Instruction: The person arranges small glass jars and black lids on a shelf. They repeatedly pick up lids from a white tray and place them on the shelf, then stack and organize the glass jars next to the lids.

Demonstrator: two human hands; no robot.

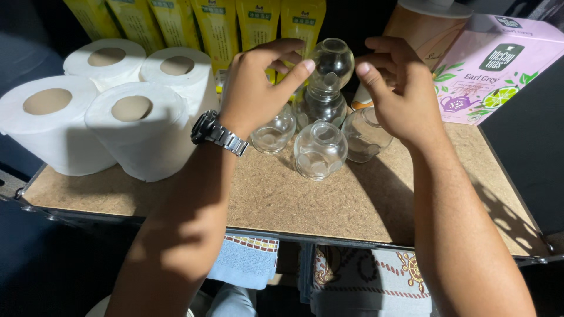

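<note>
1. A small clear glass jar (332, 61) is seen stacked atop another jar at the back of the group, approx. mid-frame, upper part.
2. Look of it: round bulbous body, short neck, fully see-through, no lid seen; bright glints are carried on the curved wall, and the dark background is visible through it.
3. It is tilted, mouth toward the camera and slightly up, resting on the lower jar (322, 104), which stands upright beneath it.
4. The left hand (258, 88) is held against the top jar's left side: thumb tip pressed at the glass, other fingers curled above/behind. A pinch w/ thumb and forefinger is suggested, but whether the forefinger touches cannot be told.
5. The right hand (396, 88) is held just right of the jar, fingers loosely bent and spread, nothing gripped; fingertips are near the glass, contact not clear.
6. A metal-band wristwatch (217, 134) is worn on the left wrist.
7. Three more jars of the same kind are set in front on the fibreboard shelf (364, 205): left jar (274, 132), middle jar (320, 150), right jar (365, 134). All upright, close together, touching or nearly so.
8. Four toilet paper rolls (138, 132) are stood on end at the shelf's left.
9. Yellow packets (217, 29) are lined along the back.
10. A pink tea box (499, 70) is placed at back right, w/ a brown round container (420, 26) beside it.
11. Folded patterned towels (364, 276) are seen below the shelf edge.
</note>
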